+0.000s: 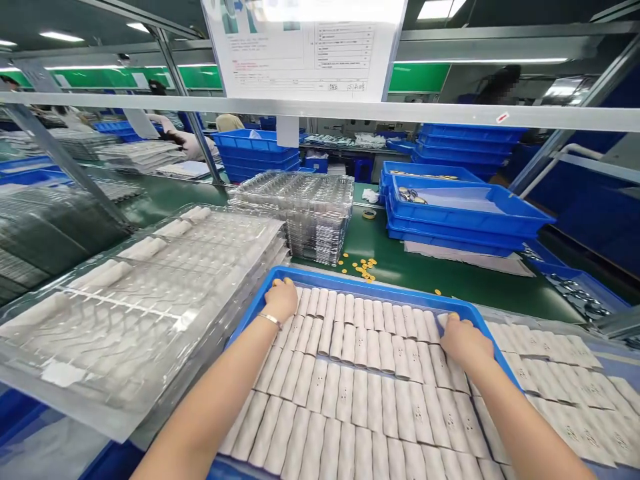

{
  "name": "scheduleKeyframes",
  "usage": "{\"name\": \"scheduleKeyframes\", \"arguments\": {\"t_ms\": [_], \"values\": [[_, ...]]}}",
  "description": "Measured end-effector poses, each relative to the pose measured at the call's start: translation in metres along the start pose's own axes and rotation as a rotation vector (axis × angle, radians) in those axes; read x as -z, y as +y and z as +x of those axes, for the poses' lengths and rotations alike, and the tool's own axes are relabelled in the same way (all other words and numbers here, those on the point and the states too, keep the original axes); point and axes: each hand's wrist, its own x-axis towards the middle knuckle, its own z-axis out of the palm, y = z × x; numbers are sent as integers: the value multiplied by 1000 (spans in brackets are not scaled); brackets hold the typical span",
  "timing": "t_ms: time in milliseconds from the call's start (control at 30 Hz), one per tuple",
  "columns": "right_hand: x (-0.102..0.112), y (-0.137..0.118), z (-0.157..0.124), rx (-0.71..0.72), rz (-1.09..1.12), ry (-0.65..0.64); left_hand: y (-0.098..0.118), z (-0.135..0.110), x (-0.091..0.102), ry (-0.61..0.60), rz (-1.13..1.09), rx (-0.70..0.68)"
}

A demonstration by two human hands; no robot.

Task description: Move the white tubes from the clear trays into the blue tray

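Observation:
A blue tray lies before me, filled with rows of small off-white rolled pieces, some with dark printed marks. At its far left corner, my left hand is closed beside the end of the back row; its fingers are bent and what they hold is hidden. My right hand is at the far right end of that row. Its fingers are closed on a white roll, which tilts a little against the others. Yellow coverings show on fingertips of both hands.
Clear plastic blister trays are stacked at left, with a few white rolls along one edge. Another tray stack stands behind. Blue bins hold metal parts at right. Yellow discs lie on the green bench. More rolls lie at right.

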Motion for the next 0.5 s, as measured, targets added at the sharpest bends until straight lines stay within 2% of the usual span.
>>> {"name": "scheduleKeyframes", "arguments": {"t_ms": [133, 233, 367, 500], "values": [[15, 3, -20, 46, 112, 28, -2, -9, -1, -10, 3, -40], [29, 2, -40, 147, 275, -17, -3, -10, -1, -48, -8, -47], [38, -1, -75, 326, 636, -161, -6, -8, -1, -99, -37, -56], [39, -8, -112, 454, 1033, -364, -10, -8, -1, -125, -80, -102]]}}
